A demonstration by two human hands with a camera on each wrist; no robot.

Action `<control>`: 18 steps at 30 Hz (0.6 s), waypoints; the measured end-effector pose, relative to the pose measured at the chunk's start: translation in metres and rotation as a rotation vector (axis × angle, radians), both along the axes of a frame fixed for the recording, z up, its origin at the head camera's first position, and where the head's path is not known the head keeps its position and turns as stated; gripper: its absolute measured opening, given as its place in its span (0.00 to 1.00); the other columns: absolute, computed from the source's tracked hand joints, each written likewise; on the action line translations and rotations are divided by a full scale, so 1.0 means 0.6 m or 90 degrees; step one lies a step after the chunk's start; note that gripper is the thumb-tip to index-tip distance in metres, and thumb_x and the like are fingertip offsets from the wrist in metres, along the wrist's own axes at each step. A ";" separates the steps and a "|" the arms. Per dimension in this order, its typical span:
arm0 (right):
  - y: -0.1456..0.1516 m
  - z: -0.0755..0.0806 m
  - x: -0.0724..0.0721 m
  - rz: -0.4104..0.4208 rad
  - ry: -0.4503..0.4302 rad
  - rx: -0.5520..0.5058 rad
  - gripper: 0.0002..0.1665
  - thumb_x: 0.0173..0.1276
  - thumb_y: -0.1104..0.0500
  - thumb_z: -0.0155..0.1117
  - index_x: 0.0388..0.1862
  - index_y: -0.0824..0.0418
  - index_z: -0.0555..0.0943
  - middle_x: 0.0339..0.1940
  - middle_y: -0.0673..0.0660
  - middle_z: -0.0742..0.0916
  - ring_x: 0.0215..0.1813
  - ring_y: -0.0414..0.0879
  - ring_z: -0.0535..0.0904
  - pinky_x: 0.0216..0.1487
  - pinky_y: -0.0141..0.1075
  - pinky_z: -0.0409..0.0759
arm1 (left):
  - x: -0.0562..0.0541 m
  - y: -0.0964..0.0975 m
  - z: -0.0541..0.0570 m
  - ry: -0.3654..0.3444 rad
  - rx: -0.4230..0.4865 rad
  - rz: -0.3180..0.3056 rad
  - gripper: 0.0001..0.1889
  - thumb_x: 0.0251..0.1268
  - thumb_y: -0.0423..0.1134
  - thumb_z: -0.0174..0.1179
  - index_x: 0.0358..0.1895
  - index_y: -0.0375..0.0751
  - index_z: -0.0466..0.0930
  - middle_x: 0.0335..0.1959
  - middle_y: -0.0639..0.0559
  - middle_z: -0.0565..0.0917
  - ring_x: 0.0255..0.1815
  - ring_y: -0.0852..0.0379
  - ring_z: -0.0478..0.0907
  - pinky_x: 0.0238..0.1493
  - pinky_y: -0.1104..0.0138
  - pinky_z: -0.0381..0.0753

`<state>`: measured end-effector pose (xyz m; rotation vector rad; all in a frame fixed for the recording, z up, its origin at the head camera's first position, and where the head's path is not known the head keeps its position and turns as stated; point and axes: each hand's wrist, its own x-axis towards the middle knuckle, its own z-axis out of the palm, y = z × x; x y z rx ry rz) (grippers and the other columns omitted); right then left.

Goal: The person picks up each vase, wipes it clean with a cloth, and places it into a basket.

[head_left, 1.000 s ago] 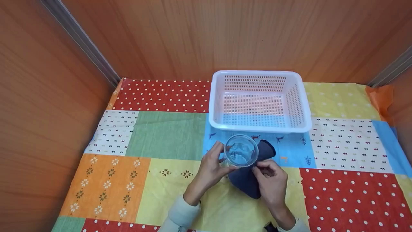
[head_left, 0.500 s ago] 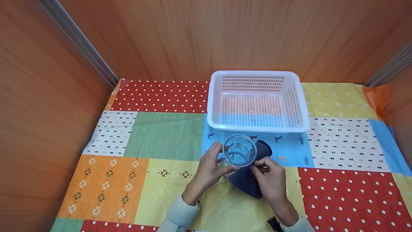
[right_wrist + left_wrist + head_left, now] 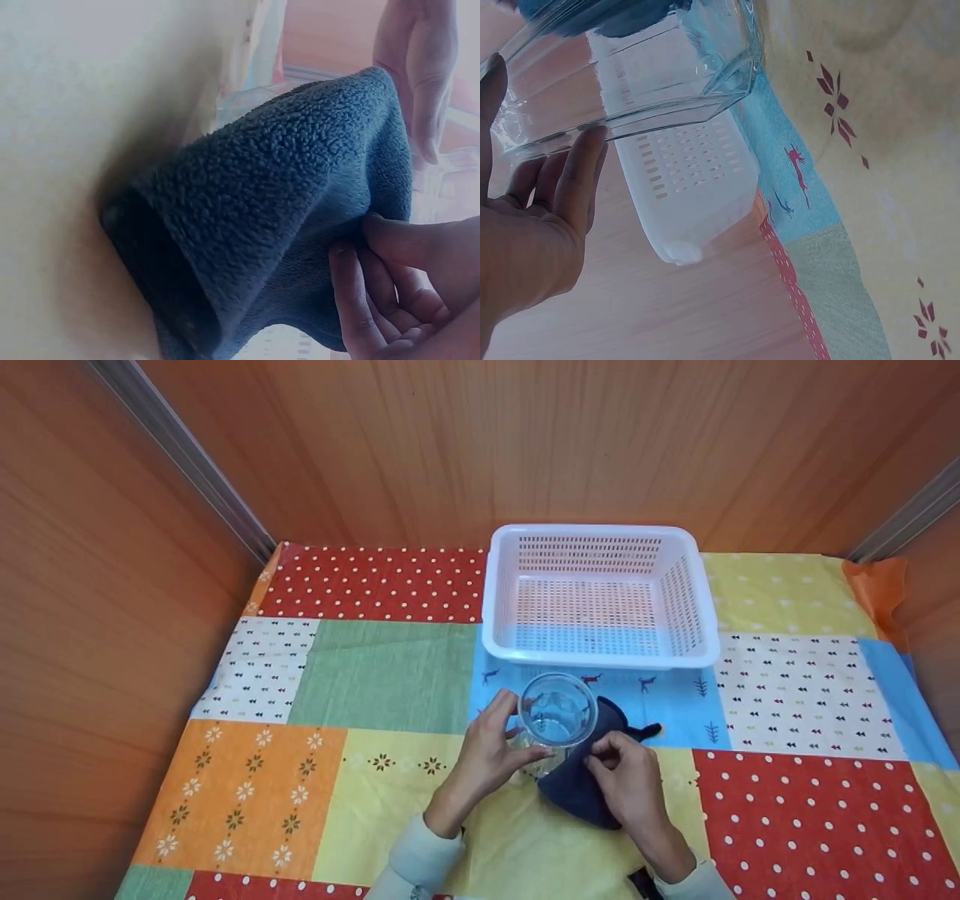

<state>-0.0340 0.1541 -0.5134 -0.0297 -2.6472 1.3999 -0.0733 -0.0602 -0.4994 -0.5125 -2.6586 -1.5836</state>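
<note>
The glass (image 3: 556,727), likely slick, fragile and best held by its sides, is gripped in the left hand (image 3: 487,746) in front of the basket (image 3: 600,661), while the right hand (image 3: 631,778) pinches a soft-looking cloth (image 3: 579,791) beside it.

The glass (image 3: 559,709) stood between my hands, in the grip of my left hand (image 3: 487,744). The cloth (image 3: 576,793) lay just right of it, pinched in my right hand (image 3: 631,780). Beyond my grip, the basket (image 3: 600,661) sat on the tablecloth (image 3: 390,679), before the wall (image 3: 450,450).
</note>
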 end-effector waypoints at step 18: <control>0.013 -0.036 -0.010 0.022 -0.075 0.065 0.14 0.58 0.75 0.77 0.27 0.60 0.82 0.30 0.55 0.88 0.34 0.46 0.85 0.36 0.35 0.84 | 0.001 0.000 -0.001 -0.004 0.002 -0.004 0.34 0.52 0.41 0.84 0.62 0.47 0.76 0.54 0.52 0.80 0.57 0.53 0.81 0.51 0.58 0.90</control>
